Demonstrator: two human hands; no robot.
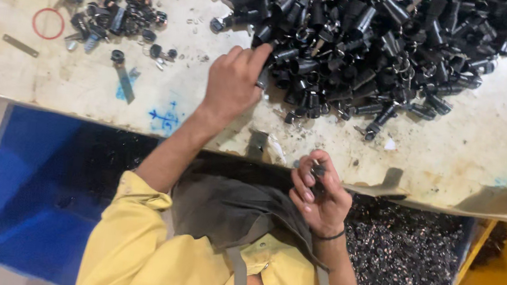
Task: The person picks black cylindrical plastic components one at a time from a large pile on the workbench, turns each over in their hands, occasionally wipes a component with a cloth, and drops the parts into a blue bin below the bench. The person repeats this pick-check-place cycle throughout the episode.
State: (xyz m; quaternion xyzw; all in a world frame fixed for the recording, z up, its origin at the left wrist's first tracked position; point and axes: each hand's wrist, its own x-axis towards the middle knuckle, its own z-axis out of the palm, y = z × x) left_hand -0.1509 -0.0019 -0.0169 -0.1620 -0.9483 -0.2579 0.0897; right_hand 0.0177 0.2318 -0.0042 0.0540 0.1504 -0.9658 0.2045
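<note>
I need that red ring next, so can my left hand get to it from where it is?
Probably yes. The left hand is at the big pile's edge, and only bare table and a small cluster of black parts lie between it and the red ring.

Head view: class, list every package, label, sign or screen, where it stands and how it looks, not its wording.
No packages, labels, signs or screens show.
Blue pen marks: small hand-drawn strokes on the worn pale table, near its front edge, below the left hand.
Blue bin: plain, unmarked, below the table edge.
</note>
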